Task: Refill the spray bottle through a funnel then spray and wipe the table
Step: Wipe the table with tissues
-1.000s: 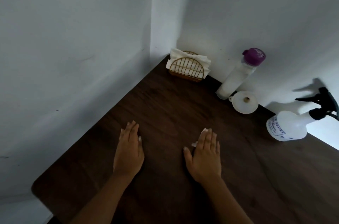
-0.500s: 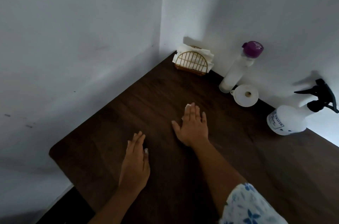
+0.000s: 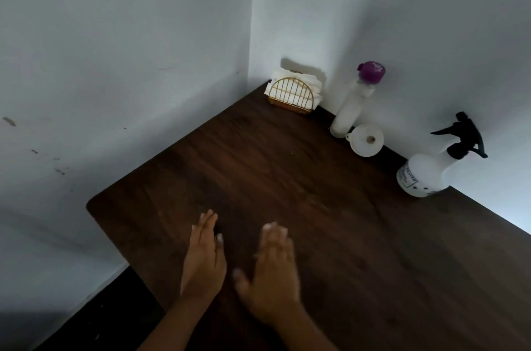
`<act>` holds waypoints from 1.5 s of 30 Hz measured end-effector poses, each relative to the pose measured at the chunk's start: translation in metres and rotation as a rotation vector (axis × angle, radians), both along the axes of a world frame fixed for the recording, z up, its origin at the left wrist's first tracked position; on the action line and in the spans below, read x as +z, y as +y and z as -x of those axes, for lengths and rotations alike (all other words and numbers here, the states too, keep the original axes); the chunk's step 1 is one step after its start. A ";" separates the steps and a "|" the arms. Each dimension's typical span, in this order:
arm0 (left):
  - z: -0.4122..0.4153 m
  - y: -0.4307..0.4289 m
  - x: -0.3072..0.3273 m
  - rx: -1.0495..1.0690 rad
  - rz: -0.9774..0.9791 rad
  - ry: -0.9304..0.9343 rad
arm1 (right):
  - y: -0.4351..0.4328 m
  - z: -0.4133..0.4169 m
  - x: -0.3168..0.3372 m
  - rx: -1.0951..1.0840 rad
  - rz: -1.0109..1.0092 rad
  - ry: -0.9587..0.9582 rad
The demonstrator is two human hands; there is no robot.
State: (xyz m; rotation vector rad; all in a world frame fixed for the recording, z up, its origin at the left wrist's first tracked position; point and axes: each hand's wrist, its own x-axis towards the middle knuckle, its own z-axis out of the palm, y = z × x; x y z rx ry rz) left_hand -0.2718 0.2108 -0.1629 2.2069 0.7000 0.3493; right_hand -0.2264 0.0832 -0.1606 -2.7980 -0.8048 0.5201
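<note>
A white spray bottle (image 3: pixel 423 176) with a black trigger head stands against the right wall on the dark wooden table (image 3: pixel 330 235). To its left a white funnel (image 3: pixel 366 143) lies on the table, wide mouth up. Beside the funnel stands a tall white bottle (image 3: pixel 352 104) with a purple cap. My left hand (image 3: pixel 202 257) lies flat on the table near the front, fingers straight. My right hand (image 3: pixel 271 273) is flat beside it, blurred by motion; something white shows at its fingertips.
A gold wire holder (image 3: pixel 291 96) stuffed with white paper napkins sits in the far corner where two white walls meet. The table's rounded left corner (image 3: pixel 92 207) drops off to dark floor below.
My right hand has slid back from the middle of the table to beside my left hand. The left hand has barely moved. The view has tilted slightly.
</note>
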 end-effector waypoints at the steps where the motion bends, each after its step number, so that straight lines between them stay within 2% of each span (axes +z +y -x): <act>1: 0.003 -0.001 0.001 0.034 0.029 -0.001 | 0.011 0.017 0.001 0.109 -0.029 0.040; 3: 0.009 0.000 0.005 0.115 0.080 0.003 | 0.028 0.033 0.000 0.304 -0.044 0.062; 5: 0.013 0.005 0.010 0.181 0.088 -0.010 | 0.041 0.024 -0.003 0.401 -0.044 0.003; 7: 0.014 0.009 0.013 0.214 0.055 -0.026 | 0.046 -0.006 -0.007 0.356 -0.019 -0.068; 12: 0.019 -0.005 0.006 0.156 0.079 -0.002 | 0.001 -0.089 -0.006 0.027 0.086 -0.115; 17: 0.020 -0.027 0.001 0.008 0.061 0.055 | -0.051 -0.060 -0.003 -0.138 0.102 -0.092; 20: 0.019 -0.026 -0.004 -0.066 -0.012 0.105 | -0.043 -0.004 0.001 -0.122 0.043 -0.065; 23: 0.021 -0.025 -0.006 -0.093 -0.036 0.137 | -0.019 0.047 -0.005 0.082 -0.015 -0.065; 27: 0.026 -0.022 -0.006 -0.101 -0.044 0.156 | 0.000 0.028 -0.010 0.265 0.033 -0.065; 30: 0.025 -0.018 -0.006 -0.174 -0.107 0.166 | -0.015 -0.031 -0.006 0.079 0.081 -0.095; 33: 0.025 -0.017 -0.009 -0.262 -0.237 0.267 | -0.056 -0.069 -0.003 -0.154 0.155 -0.089; 35: 0.025 -0.019 -0.011 -0.322 -0.359 0.364 | -0.090 -0.070 -0.001 -0.264 0.184 -0.064; 38: 0.023 -0.025 -0.011 -0.340 -0.407 0.429 | -0.118 -0.034 0.001 -0.373 0.196 -0.033; 41: 0.012 -0.034 -0.011 -0.382 -0.406 0.400 | -0.109 0.018 -0.004 -0.344 0.176 -0.081; 45: -0.004 -0.048 -0.011 -0.429 -0.314 0.307 | -0.068 0.045 -0.009 -0.105 0.184 -0.045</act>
